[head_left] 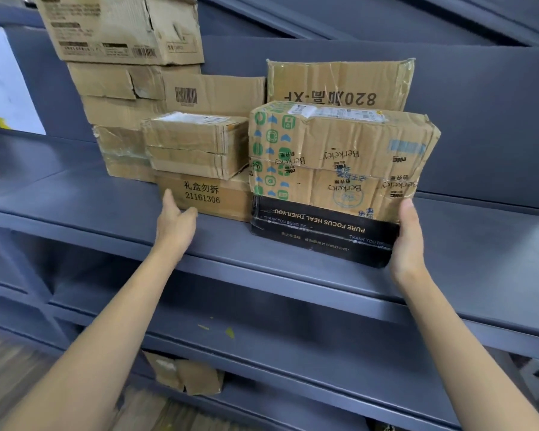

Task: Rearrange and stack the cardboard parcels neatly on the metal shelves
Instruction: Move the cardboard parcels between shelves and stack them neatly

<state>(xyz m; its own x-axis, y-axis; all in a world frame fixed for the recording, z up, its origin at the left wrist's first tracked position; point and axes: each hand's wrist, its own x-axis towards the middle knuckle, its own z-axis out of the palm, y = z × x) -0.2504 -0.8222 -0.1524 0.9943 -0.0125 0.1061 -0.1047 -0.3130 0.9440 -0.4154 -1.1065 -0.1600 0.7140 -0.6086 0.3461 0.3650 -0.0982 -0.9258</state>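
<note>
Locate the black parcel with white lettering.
Head view, right of centre: the black parcel lies on the metal shelf, under the Berkeley parcel, right of the 21161306 box; the right hand touches its right end.

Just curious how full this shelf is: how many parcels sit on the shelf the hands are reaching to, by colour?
Brown cardboard parcels: 9, among them the one marked 21161306
Black parcel: 1
Total: 10
</note>
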